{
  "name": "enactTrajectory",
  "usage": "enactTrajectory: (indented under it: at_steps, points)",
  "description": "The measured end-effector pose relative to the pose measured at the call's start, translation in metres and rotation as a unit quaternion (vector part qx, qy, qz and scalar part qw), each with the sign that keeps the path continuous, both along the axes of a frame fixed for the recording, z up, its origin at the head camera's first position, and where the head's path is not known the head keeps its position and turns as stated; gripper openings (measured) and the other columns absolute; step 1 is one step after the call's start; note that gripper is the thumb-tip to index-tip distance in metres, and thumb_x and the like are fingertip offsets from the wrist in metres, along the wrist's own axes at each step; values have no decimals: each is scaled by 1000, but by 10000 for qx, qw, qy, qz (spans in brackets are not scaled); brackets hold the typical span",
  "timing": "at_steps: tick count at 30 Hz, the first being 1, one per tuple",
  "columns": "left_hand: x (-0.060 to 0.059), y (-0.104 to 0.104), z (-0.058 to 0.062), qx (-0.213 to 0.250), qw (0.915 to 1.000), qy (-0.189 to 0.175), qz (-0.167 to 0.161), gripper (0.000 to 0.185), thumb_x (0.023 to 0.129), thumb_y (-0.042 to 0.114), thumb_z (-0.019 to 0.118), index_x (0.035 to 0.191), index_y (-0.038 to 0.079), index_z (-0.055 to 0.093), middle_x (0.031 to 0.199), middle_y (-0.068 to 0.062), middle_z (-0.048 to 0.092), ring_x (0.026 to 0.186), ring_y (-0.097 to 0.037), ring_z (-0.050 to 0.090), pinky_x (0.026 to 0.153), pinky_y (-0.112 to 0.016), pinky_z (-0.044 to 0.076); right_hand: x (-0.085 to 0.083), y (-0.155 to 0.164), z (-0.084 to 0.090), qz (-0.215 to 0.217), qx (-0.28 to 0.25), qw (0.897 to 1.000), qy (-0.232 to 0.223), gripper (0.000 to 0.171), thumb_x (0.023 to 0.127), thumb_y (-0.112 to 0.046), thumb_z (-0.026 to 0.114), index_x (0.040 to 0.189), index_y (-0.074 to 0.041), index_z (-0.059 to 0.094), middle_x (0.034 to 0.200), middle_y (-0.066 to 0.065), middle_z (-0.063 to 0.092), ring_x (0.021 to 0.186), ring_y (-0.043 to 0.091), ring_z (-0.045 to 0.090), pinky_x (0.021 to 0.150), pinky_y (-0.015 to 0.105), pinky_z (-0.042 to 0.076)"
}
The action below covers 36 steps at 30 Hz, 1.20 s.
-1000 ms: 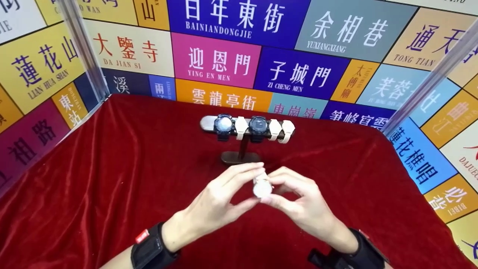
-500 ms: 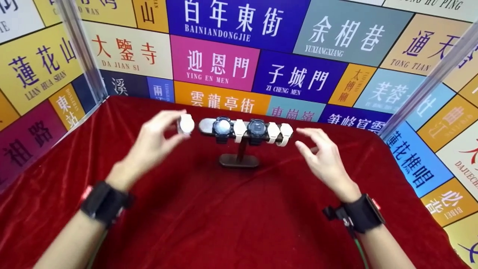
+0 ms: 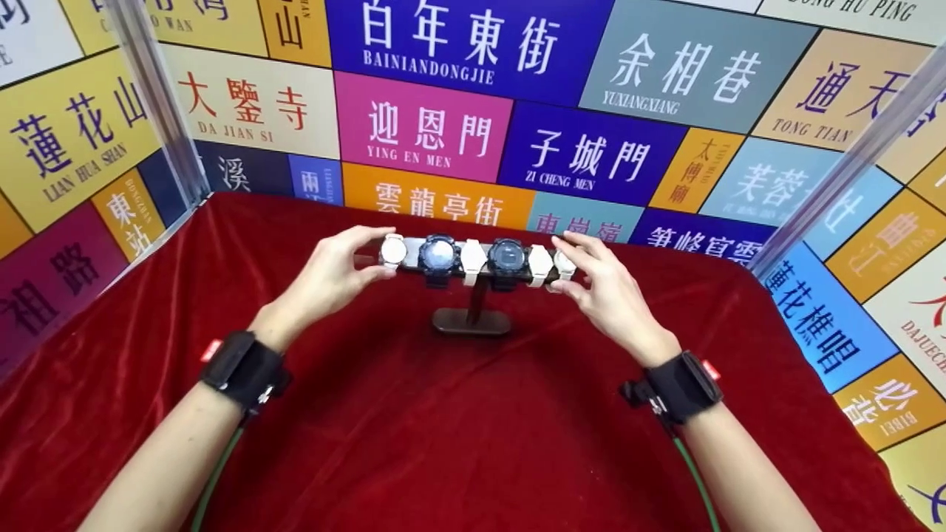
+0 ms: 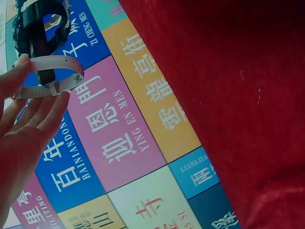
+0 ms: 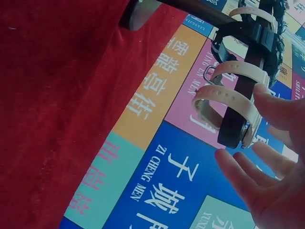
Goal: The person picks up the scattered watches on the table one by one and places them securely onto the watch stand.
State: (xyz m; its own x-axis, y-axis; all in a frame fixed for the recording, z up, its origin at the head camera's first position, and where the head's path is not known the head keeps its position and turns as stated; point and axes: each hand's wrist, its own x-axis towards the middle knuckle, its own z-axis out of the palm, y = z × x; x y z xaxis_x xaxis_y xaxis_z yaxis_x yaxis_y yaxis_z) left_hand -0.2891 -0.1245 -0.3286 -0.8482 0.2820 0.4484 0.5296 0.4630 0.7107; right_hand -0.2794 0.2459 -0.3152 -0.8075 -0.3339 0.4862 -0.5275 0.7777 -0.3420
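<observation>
In the head view my left hand (image 3: 329, 267) pinches a white wristwatch (image 3: 394, 251) at the left end of the watch stand's bar (image 3: 414, 252). In the left wrist view its closed strap (image 4: 71, 64) loops around the tip of the dark bar, between thumb and fingers. My right hand (image 3: 610, 292) is at the other end, thumb and forefinger on either side of the rightmost white wristwatch (image 3: 565, 264). From the right wrist, that watch's pale strap (image 5: 224, 98) hangs around the bar while the remaining fingers spread past the bar's end.
Between the hands the bar carries a dark watch (image 3: 439, 255), a white watch (image 3: 473, 256), another dark watch (image 3: 508, 256) and another white watch (image 3: 539, 261). The stand's oval base (image 3: 471, 322) rests on red velvet cloth (image 3: 473, 421). Behind stands a colourful lettered wall (image 3: 425, 133).
My hands parted from the near middle, the left carrying the white wristwatch to the bar's left end, where the strap now encircles the tip. My right hand moved in to the rightmost watch.
</observation>
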Motion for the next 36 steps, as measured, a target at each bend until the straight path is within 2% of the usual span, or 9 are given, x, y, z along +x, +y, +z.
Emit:
enactTrajectory:
  at_steps: [4,7,11,18,24,28,36]
  points:
    - [-3,0,-2,25,9995,-310,16,58,84,-4,75,139,-1,56,133,-22,61,115,-34,63,97,-45,57,-1,-2,-1,-96,59,9999,-47,56,87,-9,76,140,-14,60,143,9,58,128,33,56,99,53,51]
    - [-6,0,-3,-32,9991,-412,30,59,85,-3,75,140,0,56,134,-22,61,114,-34,64,97,-44,57,-1,-2,-3,-170,-9,9998,-90,52,86,-8,77,136,-13,64,140,7,62,121,33,59,94,52,52]
    - [-10,0,-4,-144,9990,-418,27,58,85,2,76,140,0,57,135,-21,61,115,-33,63,99,-46,56,-2,-1,-5,-168,-139,9997,-65,52,84,-7,79,134,-10,65,138,8,64,117,34,60,92,50,51]
    - [-15,-1,-5,-324,9987,-373,-108,60,85,9,78,140,2,57,137,-19,62,120,-32,62,101,-46,54,-4,-1,-4,-54,-253,9997,-55,55,82,-5,80,135,-8,64,134,12,66,119,36,60,99,50,50]
    - [-19,-2,0,-687,9970,-297,-183,62,87,13,77,143,5,54,141,-18,60,131,-32,56,112,-46,46,-6,-3,-2,27,-237,9997,-20,55,82,-5,80,135,-9,64,132,12,66,119,35,61,100,49,51]
    - [-20,-2,3,-811,9958,-287,-326,61,88,12,76,144,3,53,142,-18,60,133,-32,55,115,-46,42,-6,-3,-2,48,-244,9997,13,55,82,-5,79,135,-9,64,132,12,67,120,34,61,101,48,50]
    - [-22,3,9,-1186,9906,-470,-492,61,92,15,72,147,4,48,146,-18,55,138,-34,49,120,-47,36,-7,0,-3,69,-263,9996,-6,55,82,-4,80,135,-7,64,131,14,67,122,35,61,105,48,50]
